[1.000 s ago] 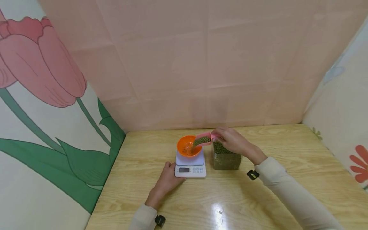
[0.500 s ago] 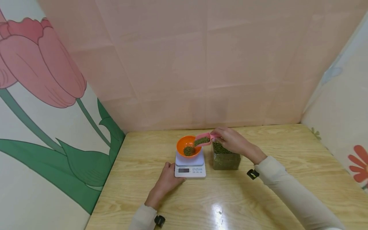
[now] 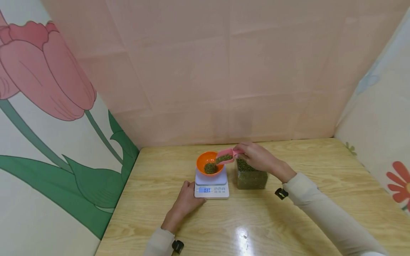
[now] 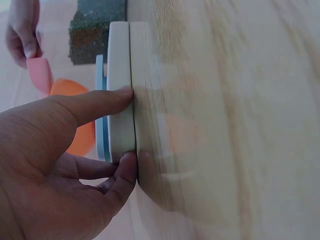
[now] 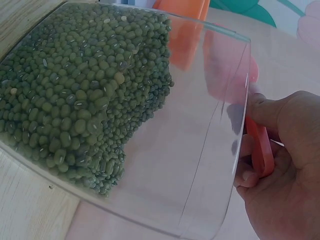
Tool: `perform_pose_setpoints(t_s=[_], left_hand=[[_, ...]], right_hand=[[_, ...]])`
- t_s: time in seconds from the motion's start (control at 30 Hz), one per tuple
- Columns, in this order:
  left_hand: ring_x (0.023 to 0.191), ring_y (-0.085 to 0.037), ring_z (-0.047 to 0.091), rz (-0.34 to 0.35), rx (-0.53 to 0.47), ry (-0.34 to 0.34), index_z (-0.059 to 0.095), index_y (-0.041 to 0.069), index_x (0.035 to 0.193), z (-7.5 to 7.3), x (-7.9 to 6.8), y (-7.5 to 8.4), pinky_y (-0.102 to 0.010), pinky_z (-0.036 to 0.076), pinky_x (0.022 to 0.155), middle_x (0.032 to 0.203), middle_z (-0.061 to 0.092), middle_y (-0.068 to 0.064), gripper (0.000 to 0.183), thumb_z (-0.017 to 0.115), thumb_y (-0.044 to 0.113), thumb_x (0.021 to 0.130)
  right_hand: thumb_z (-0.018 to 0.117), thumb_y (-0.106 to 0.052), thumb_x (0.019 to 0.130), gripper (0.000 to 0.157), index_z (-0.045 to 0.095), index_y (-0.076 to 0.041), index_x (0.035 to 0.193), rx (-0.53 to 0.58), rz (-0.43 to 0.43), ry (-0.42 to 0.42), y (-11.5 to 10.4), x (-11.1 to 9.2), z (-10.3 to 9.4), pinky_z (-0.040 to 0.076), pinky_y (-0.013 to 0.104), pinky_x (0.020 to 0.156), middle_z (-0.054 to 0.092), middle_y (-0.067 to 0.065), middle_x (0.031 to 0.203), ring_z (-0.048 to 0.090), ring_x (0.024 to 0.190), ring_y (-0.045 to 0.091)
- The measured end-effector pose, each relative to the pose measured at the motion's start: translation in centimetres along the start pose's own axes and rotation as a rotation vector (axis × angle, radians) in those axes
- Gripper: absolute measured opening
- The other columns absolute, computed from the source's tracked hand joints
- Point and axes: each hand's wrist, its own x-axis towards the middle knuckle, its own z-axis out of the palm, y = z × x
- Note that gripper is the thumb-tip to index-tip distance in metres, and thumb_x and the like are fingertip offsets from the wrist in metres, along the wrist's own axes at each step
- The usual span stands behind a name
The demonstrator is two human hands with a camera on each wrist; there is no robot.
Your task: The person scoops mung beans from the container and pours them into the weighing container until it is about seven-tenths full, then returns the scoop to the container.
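Note:
My right hand (image 3: 257,156) grips the handle of a pink scoop (image 3: 229,153), tilted over the right rim of an orange bowl (image 3: 201,164). Mung beans (image 5: 75,95) lie in the scoop, and a small heap of them sits in the bowl. That bowl stands on a white kitchen scale (image 3: 211,195), whose lit display appears to read 0.37. With thumb along the front edge and fingers at the left side, my left hand (image 3: 185,200) holds the scale's front left corner. Below my right hand is a clear box (image 5: 165,165) partly filled with mung beans.
The scale and box stand side by side on a wood-grain table (image 3: 304,213). A pink sheet (image 3: 192,89) hangs behind the table, a tulip-printed panel (image 3: 48,142) borders the left, and a flowered panel (image 3: 381,131) the right.
Beans have poured from the scoop into the bowl and now form a small heap there. The scale's display has gone from dark to lit. Both hands have barely moved.

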Motion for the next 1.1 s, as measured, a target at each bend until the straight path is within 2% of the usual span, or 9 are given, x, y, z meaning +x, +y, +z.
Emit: perform_pose_setpoints(t_s=[0.5,0.87,1.1], left_hand=[[0.099,-0.020,0.042,0.009,-0.007,0.000,0.063,-0.002,0.141,0.02,0.07,-0.16,-0.032,0.040,0.083,0.109,0.056,-0.008,0.068,0.092,0.019,0.083],[0.098,-0.020,0.041,0.012,-0.010,0.003,0.064,-0.003,0.139,0.10,0.07,-0.12,-0.031,0.040,0.083,0.107,0.056,-0.008,0.066,0.092,0.017,0.082],[0.099,-0.020,0.042,-0.014,-0.010,-0.006,0.063,-0.001,0.141,0.22,0.13,-0.17,-0.031,0.041,0.084,0.109,0.054,-0.006,0.067,0.090,0.018,0.083]], right_hand=[[0.076,-0.010,0.099,0.019,0.075,-0.002,0.115,-0.040,-0.021,0.003,-0.40,0.01,0.09,0.062,0.042,0.086,0.075,0.012,0.109,0.074,0.098,0.026],[0.075,-0.011,0.100,0.018,0.076,-0.003,0.116,-0.084,-0.001,-0.008,-0.65,0.25,0.00,0.062,0.041,0.084,0.075,0.010,0.109,0.074,0.098,0.025],[0.075,-0.011,0.099,0.020,0.076,-0.002,0.117,-0.100,0.004,-0.012,-0.95,0.24,-0.19,0.061,0.041,0.083,0.075,0.010,0.108,0.074,0.097,0.025]])
